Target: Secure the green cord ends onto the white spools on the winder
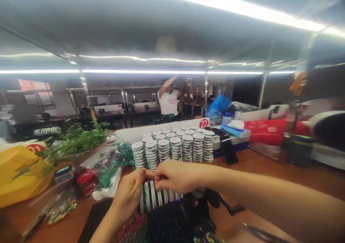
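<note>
A row of white spools [152,198] with dark and green thread lies on edge at the front of the worktable. My left hand [131,186] is at the row's left end, its thumb and forefinger closed over the top. My right hand [176,175] is beside it, fingers curled and pressed together above the spools. What either hand pinches is too small or hidden. Right behind the hands, several upright stacks of white spools [175,148] stand close together, with bits of green thread showing.
Left are a leafy plant [81,139], a red-lidded jar [87,182], a bag of colourful beads [62,208] and green thread bundles [122,155]. Scissors [262,232] lie front right; a blue box [235,130] sits behind. Across the room, a person [169,101] raises an arm.
</note>
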A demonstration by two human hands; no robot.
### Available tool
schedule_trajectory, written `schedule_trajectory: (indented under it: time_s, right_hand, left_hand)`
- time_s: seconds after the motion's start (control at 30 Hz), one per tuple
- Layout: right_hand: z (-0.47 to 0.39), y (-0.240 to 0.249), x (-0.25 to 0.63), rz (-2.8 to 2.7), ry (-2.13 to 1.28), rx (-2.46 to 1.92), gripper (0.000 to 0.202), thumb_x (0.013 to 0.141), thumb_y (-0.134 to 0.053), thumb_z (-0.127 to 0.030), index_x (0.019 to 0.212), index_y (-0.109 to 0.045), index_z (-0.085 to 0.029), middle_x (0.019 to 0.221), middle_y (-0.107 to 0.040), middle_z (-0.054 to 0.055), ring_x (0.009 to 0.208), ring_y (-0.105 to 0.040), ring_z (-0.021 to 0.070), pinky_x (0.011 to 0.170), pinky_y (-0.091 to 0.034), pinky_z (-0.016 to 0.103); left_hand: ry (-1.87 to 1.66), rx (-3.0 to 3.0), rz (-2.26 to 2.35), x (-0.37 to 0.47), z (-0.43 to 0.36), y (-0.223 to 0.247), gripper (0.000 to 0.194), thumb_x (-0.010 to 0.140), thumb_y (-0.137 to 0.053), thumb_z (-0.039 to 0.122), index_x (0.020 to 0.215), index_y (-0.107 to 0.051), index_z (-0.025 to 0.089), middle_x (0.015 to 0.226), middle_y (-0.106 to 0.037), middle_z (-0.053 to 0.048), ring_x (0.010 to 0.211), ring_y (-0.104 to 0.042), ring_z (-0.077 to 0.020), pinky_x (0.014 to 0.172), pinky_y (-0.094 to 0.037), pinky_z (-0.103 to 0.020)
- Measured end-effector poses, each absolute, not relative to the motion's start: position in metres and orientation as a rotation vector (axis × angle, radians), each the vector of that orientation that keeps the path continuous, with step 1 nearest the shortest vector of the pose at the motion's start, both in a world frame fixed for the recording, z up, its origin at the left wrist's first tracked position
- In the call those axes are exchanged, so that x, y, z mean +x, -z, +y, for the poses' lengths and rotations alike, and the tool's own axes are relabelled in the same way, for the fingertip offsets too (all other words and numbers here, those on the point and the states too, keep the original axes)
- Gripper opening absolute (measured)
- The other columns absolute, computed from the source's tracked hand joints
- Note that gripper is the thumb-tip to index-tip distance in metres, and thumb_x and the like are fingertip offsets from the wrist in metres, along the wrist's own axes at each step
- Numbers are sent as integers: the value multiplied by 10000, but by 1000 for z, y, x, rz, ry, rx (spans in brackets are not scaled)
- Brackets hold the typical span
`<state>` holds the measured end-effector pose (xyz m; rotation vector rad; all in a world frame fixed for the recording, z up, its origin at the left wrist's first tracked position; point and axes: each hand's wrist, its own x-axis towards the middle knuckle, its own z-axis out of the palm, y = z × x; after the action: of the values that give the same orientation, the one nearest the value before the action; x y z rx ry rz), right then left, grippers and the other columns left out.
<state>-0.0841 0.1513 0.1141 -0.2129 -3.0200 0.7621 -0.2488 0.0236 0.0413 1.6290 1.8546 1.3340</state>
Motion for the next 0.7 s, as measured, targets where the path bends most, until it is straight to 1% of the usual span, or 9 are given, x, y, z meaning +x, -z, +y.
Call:
schedule_trajectory:
  time_s: [0.1,0.17,0.33,0.4,0.47,0.53,0.6,0.7]
  right_hand:
    - [145,-109,-81,-2952,-646,-156,160,922,-680,-152,774,-742,-158,611,-505,-50,634,-485,120,632,-337,266]
    - [143,-109,-80,-2937,-593,-132,168,921,-669,-124,769,-734,-154,612,-499,-50,628,-482,120,630,-337,268]
    - [145,-110,-83,-3007,-649,-118,139,922,-707,-198,794,-746,-162,621,-532,-49,629,-517,116,623,-362,255]
    - [142,-109,-83,-3002,-545,-117,108,915,-719,-185,816,-755,-159,656,-546,-39,667,-518,128,649,-362,271]
    - [138,-108,-82,-2993,-378,-117,97,923,-713,-187,853,-767,-150,731,-602,-7,717,-537,148,671,-368,290]
    - [135,-108,-80,-2985,-288,-102,101,932,-714,-202,886,-782,-143,817,-664,29,764,-570,163,696,-388,298]
    - [136,-111,-80,-3009,-353,-94,103,930,-732,-209,920,-802,-134,847,-696,40,792,-591,160,721,-407,286]
    - [143,-124,-83,-3124,-592,-125,159,939,-739,-222,1027,-810,-111,862,-725,35,793,-607,133,718,-428,241]
  left_hand:
    - [-1346,1638,1846,-249,25,-40,663,1002,-336,650,1035,-818,197,1101,-819,-86,1049,-713,-271,924,-492,-363]
    - [-1344,1639,1856,-250,26,-39,678,998,-338,659,1023,-816,178,1112,-814,-105,1064,-709,-282,925,-495,-374]
    - [-1339,1627,1876,-249,28,-40,696,990,-330,676,1001,-809,172,1090,-820,-107,1049,-719,-284,935,-506,-381]
    - [-1339,1637,1875,-249,27,-40,691,995,-330,669,1013,-808,171,1093,-819,-104,1049,-716,-284,920,-500,-374]
    - [-1336,1643,1869,-249,27,-40,678,999,-335,659,1024,-810,175,1099,-818,-96,1054,-711,-283,910,-492,-367]
    - [-1337,1636,1870,-249,27,-40,669,1002,-335,652,1034,-813,185,1103,-819,-85,1055,-708,-279,909,-486,-360]
    - [-1337,1625,1862,-250,27,-40,669,1003,-332,651,1042,-816,191,1106,-821,-79,1041,-712,-270,920,-483,-353]
    - [-1334,1615,1864,-249,27,-41,668,1000,-339,653,1027,-824,195,1079,-828,-74,992,-724,-250,923,-476,-338]
